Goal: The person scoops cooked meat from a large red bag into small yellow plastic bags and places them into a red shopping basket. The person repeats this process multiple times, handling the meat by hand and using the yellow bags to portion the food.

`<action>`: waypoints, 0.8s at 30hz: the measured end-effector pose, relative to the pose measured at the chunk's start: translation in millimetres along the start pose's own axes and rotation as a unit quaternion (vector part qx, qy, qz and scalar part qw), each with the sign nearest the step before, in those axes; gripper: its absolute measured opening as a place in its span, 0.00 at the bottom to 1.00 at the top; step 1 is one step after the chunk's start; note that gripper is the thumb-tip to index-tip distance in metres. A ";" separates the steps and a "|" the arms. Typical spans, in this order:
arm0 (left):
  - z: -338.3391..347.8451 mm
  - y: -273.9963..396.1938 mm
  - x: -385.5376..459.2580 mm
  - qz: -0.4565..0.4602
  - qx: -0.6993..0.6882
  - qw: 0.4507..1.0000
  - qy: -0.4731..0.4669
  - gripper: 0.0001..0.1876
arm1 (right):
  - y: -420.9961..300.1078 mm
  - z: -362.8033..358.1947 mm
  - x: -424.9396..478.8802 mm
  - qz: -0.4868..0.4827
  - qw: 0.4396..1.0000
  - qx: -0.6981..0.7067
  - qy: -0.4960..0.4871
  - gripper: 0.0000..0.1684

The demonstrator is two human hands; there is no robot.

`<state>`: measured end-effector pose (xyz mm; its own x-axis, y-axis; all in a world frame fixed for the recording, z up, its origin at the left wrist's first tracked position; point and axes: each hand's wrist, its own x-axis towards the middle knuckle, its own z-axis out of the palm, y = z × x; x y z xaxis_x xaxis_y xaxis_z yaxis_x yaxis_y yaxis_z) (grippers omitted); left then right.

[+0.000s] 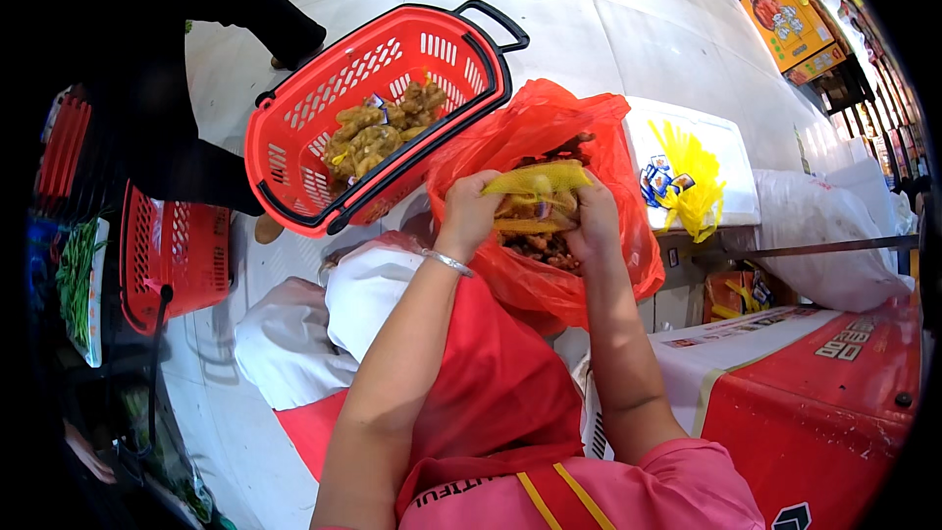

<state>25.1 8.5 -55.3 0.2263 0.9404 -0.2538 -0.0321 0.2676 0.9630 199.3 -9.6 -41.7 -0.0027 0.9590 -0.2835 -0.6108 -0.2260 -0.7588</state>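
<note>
My left hand (471,210) and my right hand (593,217) grip opposite ends of a yellow mesh net bag (541,180), stretching it sideways. Some pale brown pieces, perhaps ginger root, show through the mesh; how much is inside is hard to tell. Below it stands a wide-mouthed red plastic bag (625,154) of dark reddish-brown knobbly pieces (541,254). To the left, a red shopping basket (257,177) with a black handle holds several filled net bags (375,136). A white foam box (725,154) on the right bears a bundle of empty yellow nets (695,180) and small blue-and-white tags (659,180).
A person in dark trousers (243,7) stands close behind the basket. Another red basket (176,258) and green vegetables (76,287) are at far left. A red-and-white case (795,375) and a stuffed white sack (809,235) flank my right side.
</note>
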 end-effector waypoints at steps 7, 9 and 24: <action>6.9 17.8 -10.8 -0.113 -0.365 0.924 -0.022 0.12 | 4.6 13.7 1.4 0.001 0.996 -0.090 -0.019 0.11; 8.4 15.7 -14.1 -0.149 -0.380 0.910 -0.076 0.13 | -0.5 17.7 3.8 -0.008 0.991 -0.124 -0.041 0.10; -18.1 49.4 -9.4 0.127 -0.558 0.819 -0.051 0.26 | 82.4 22.6 5.3 -0.253 0.927 -0.260 0.099 0.20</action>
<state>3.8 16.7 -7.0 0.1526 0.9883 0.0046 -0.9468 0.1448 0.2873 131.0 -19.2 -92.5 0.3564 0.9261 0.1235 -0.0301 0.1434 -0.9892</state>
